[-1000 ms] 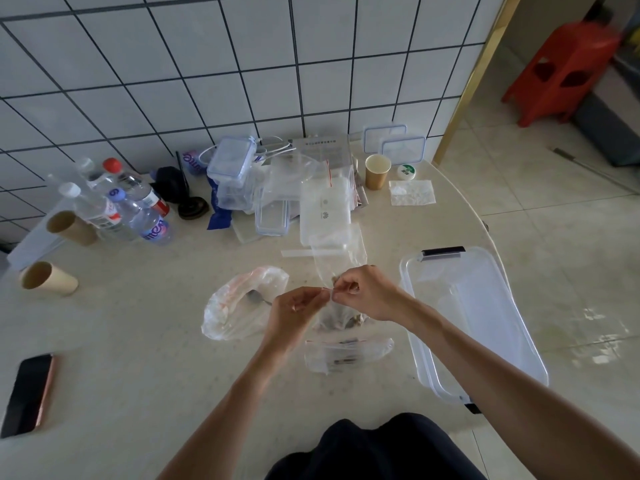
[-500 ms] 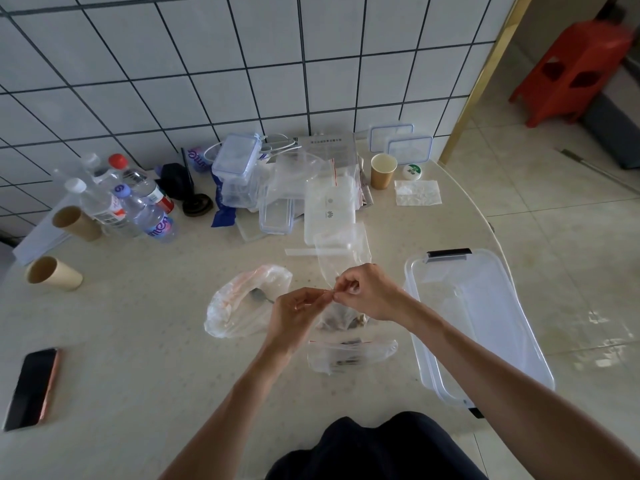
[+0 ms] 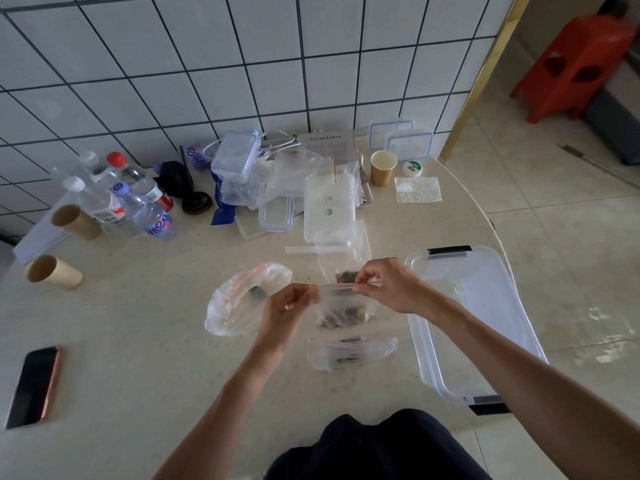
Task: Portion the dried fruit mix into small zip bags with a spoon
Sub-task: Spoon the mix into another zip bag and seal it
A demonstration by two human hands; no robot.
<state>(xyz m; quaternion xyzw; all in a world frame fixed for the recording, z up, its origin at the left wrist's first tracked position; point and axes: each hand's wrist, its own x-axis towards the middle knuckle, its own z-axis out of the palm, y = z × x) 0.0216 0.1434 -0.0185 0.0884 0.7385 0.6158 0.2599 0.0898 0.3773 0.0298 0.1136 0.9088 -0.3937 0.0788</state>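
I hold a small clear zip bag [image 3: 343, 310] upright above the table, with dark dried fruit in its bottom. My left hand [image 3: 287, 308] pinches the left end of its red zip strip and my right hand [image 3: 388, 285] pinches the right end, the strip stretched between them. A second small zip bag [image 3: 349, 351] with fruit lies flat just below. A larger crumpled plastic bag [image 3: 242, 299] sits to the left, with a spoon's bowl [image 3: 258, 292] showing inside it. Another clear bag [image 3: 343, 254] with a little fruit lies behind my hands.
An open clear plastic bin [image 3: 478, 320] stands at the right table edge. Water bottles [image 3: 138, 202], paper cups [image 3: 52, 271] and stacked clear containers [image 3: 239, 168] crowd the back by the tiled wall. A phone [image 3: 33, 386] lies at the front left.
My hands have drawn apart along the zip strip, the right one sliding right. The bag now hangs spread wider between them.
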